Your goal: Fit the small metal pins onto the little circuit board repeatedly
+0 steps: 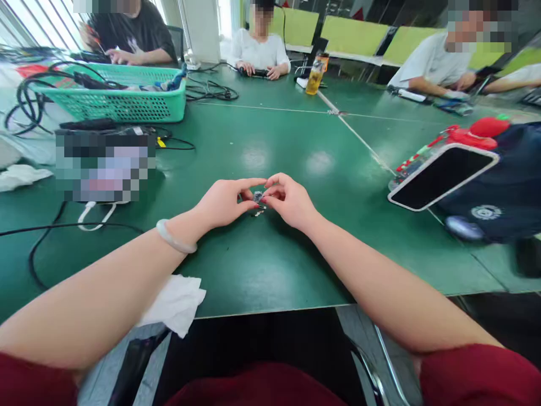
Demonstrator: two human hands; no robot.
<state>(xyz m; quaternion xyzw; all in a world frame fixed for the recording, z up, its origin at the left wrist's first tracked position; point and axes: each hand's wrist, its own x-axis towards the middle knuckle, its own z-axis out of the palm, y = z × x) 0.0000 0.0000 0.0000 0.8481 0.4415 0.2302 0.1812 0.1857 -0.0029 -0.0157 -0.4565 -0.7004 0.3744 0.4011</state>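
Observation:
Between the fingertips of both hands is a small greyish object [257, 196], too small to name. My left hand [226, 202] comes at it from the left, its thumb and fingers closed round that side. From the right, my right hand [291, 202] pinches it with thumb and fingers, the two index fingertips nearly meeting above. Just beneath the fingers, some tiny shiny pieces [259, 212] show near the green table top [270, 265]; whether they lie on it I cannot tell. A pale bangle [175, 238] circles my left wrist.
At left are a green basket [122, 104] of cables and a phone-like device [107, 175] with a white cable. White tissue [180, 301] lies at the front edge. A propped phone [443, 176] and dark bag [499, 186] stand right. A bottle [315, 79] and several people are across the table.

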